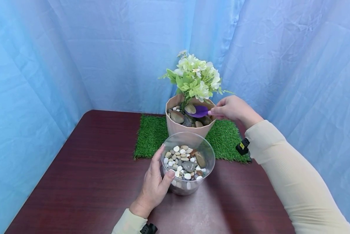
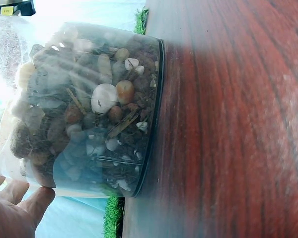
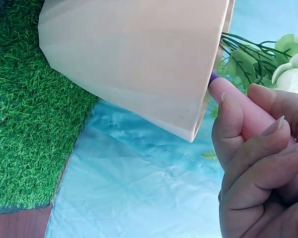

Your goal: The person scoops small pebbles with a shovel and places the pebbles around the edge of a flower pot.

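My right hand (image 1: pixel 233 109) grips the pink handle (image 3: pixel 253 111) of a small trowel at the pot's right rim. Its purple blade (image 1: pixel 201 111) lies inside the peach planter pot (image 1: pixel 188 130), with a pale tan stone (image 1: pixel 190 108) on it. Larger stones (image 1: pixel 177 117) fill the pot around the stems of white-green artificial flowers (image 1: pixel 196 76). In front stands a clear plastic container (image 1: pixel 183 190) of mixed pebbles (image 1: pixel 181 159). My left hand (image 1: pixel 154 185) holds it from the left, thumb at the near rim. The left wrist view shows soil-like bits among its lower stones.
The pot stands on a green artificial grass mat (image 1: pixel 151 133), which lies on a dark red wooden table (image 1: pixel 84 175). Blue curtains (image 1: pixel 119 58) hang behind the table and along both sides.
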The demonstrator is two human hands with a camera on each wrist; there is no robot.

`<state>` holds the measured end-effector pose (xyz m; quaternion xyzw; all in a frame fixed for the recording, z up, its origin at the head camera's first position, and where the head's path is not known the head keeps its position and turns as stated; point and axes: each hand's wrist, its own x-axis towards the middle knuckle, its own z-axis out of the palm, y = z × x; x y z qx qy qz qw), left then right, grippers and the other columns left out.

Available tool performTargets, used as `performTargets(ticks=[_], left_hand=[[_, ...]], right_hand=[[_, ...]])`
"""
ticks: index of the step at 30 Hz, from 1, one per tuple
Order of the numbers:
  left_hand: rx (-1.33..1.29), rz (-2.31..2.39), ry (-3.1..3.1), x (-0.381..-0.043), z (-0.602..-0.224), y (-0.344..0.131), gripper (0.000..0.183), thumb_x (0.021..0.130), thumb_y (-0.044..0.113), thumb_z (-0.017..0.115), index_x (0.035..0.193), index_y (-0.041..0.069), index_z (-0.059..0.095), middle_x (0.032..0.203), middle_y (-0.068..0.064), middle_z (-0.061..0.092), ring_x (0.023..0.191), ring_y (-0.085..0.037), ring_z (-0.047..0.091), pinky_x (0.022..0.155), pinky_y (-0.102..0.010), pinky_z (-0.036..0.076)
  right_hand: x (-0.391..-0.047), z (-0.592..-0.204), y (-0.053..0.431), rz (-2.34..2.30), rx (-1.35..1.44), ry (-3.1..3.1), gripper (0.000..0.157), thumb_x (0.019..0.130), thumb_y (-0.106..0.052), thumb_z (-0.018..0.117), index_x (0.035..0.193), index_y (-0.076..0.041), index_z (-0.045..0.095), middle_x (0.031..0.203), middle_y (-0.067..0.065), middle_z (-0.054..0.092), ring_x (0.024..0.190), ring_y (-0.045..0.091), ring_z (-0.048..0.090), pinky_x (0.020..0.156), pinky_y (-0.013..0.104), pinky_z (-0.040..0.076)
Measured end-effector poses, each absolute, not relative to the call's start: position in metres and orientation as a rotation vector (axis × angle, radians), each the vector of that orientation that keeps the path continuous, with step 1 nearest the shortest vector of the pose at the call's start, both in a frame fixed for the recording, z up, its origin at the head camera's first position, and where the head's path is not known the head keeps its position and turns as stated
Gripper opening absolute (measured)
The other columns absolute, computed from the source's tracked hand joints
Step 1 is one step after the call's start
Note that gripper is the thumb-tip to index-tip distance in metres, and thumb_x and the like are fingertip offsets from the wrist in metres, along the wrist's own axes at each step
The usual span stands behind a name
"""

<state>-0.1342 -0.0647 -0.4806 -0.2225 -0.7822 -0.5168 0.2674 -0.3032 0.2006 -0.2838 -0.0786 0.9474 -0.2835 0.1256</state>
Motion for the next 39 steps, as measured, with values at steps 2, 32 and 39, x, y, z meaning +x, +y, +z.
performTargets(ticks=[2,32,39], left_hand=[[-0.599,-1.390,-2.116,-0.134,-0.481,-0.065,0.073,0.098,0.046,0.048,0.153,0.008,0.020,0.154,-0.010,0.032,0.136,-0.029,0.039,0.112,-0.028,0.028],[-0.613,-1.376,-2.102,-0.135,-0.482,-0.063,0.073,0.098,0.047,0.047,0.152,0.005,0.021,0.154,-0.011,0.033,0.137,-0.027,0.037,0.113,-0.028,0.027],[-0.630,-1.399,-2.075,-0.136,-0.482,-0.064,0.073,0.099,0.045,0.048,0.152,0.004,0.020,0.153,-0.013,0.033,0.135,-0.033,0.040,0.113,-0.028,0.028]], right_hand=[[-0.305,-0.283,0.199,-0.823,-0.230,2.760,0.037,0.087,-0.042,0.071,0.099,-0.007,0.074,0.081,0.006,0.071,0.074,0.017,0.061,0.074,0.034,0.048],[-0.317,-0.275,0.189,-0.604,-0.242,2.840,0.027,0.088,-0.038,0.069,0.088,-0.012,0.077,0.084,0.005,0.072,0.092,0.026,0.058,0.086,0.044,0.044],[-0.316,-0.270,0.191,-0.520,-0.221,2.882,0.032,0.089,-0.039,0.066,0.104,-0.013,0.076,0.089,0.003,0.074,0.098,0.027,0.063,0.090,0.051,0.045]])
